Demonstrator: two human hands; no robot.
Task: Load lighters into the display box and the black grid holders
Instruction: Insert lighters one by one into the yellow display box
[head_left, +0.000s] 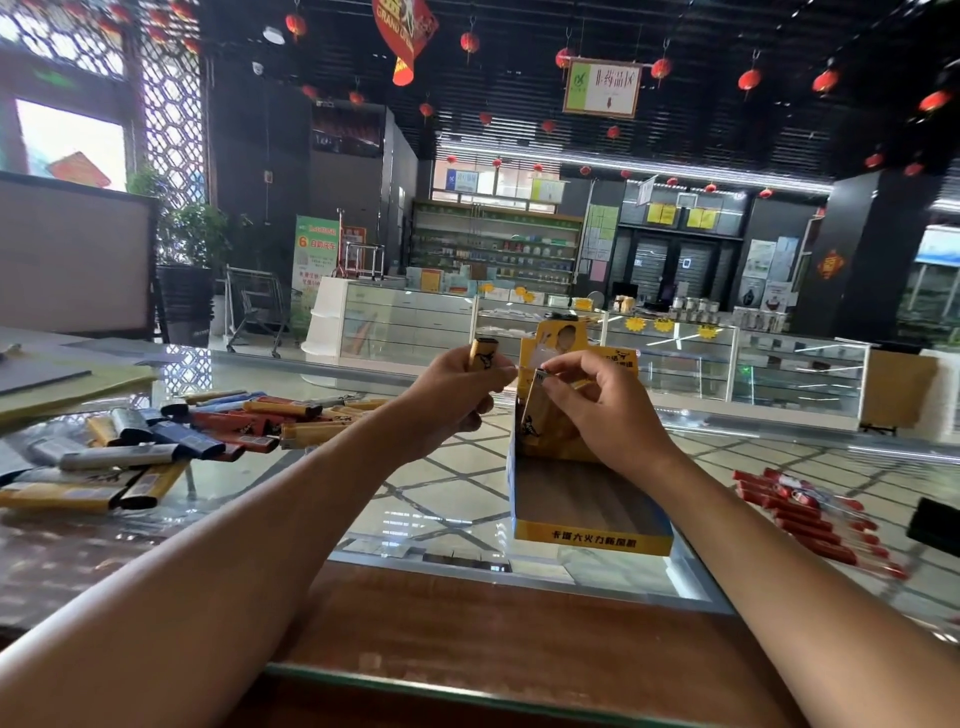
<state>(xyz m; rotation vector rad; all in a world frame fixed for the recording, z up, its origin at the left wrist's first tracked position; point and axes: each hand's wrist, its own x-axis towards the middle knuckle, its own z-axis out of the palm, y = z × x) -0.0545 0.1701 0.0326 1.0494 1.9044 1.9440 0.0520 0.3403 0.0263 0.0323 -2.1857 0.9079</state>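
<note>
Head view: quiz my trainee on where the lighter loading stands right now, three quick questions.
1. Fill in: the lighter in the left hand is ____ coloured.
2. Which hand holds the tilted lighter inside the display box? A left hand; B right hand; C neither.
3. True or false: the display box is nearly full.
Key: 1 yellow; 2 B; 3 false.

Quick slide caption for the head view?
Right hand pinches a yellow lighter in the display box; left hand grips a second lighter.
</note>
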